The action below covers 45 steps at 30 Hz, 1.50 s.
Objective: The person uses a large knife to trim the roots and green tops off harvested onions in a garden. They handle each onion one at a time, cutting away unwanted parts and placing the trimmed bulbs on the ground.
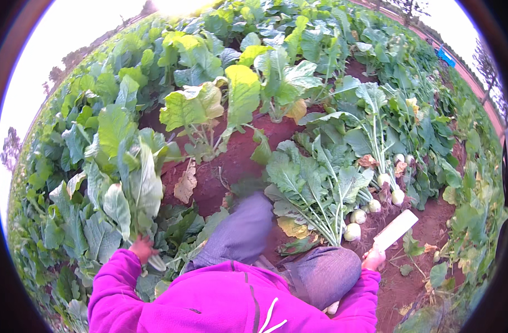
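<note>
At the left, my left hand (143, 249) is closed around the lower stems of a leafy turnip plant (143, 183). A pale stalk or root (157, 262) sticks out below my fingers; leaves hide part of the grip. My right hand (373, 258) grips a broad-bladed cleaver (395, 230) beside my right knee, its blade pointing up and right. Just beyond that knee lie pulled turnips with whitish round roots (352, 232), their long green leaves (304, 179) spread on the soil. More turnips (397, 197) lie farther right, some with soil-covered fine roots.
Growing leafy plants (195, 62) fill the rows ahead and to the left. Reddish bare soil (220, 175) shows between them, with a dry brown leaf (185, 183). My bent legs (328, 272) are close in front. A blue object (445, 56) stands far off at the upper right.
</note>
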### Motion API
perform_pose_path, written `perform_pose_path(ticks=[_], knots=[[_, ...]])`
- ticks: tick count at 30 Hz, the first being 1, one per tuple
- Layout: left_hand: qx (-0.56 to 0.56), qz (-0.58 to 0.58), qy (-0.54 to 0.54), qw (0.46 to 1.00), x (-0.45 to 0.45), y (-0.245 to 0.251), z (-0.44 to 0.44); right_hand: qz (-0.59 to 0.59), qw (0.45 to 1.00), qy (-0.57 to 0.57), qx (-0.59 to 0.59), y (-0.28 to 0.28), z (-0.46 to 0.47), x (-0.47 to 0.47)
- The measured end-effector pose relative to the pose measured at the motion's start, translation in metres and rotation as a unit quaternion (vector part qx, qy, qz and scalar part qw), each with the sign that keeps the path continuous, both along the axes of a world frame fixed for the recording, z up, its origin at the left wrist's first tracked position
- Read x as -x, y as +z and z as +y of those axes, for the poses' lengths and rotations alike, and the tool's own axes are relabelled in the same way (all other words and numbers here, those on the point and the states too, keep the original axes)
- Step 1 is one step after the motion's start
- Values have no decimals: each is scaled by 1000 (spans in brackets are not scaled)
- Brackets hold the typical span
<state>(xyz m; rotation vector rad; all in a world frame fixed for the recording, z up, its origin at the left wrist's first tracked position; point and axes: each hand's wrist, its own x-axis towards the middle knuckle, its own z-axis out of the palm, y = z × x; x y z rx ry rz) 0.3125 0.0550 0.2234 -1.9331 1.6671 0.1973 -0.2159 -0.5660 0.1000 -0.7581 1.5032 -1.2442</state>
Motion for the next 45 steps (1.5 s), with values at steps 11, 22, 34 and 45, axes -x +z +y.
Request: perform_pose_path(ticks=[11,22,34,45], knots=[[89,291,456,837,-38,-116,-70,30,993,-89,-77,-28,55,57],[199,172,497,827,-23,-155,-48,200,977,-30,-62,-37,103,84],[154,367,-243,885,168,-68,-592,10,978,-65,-197,-91,121,20],[51,285,-485,825,323,-241,-648,28,953,-112,-280,-101,154,57]])
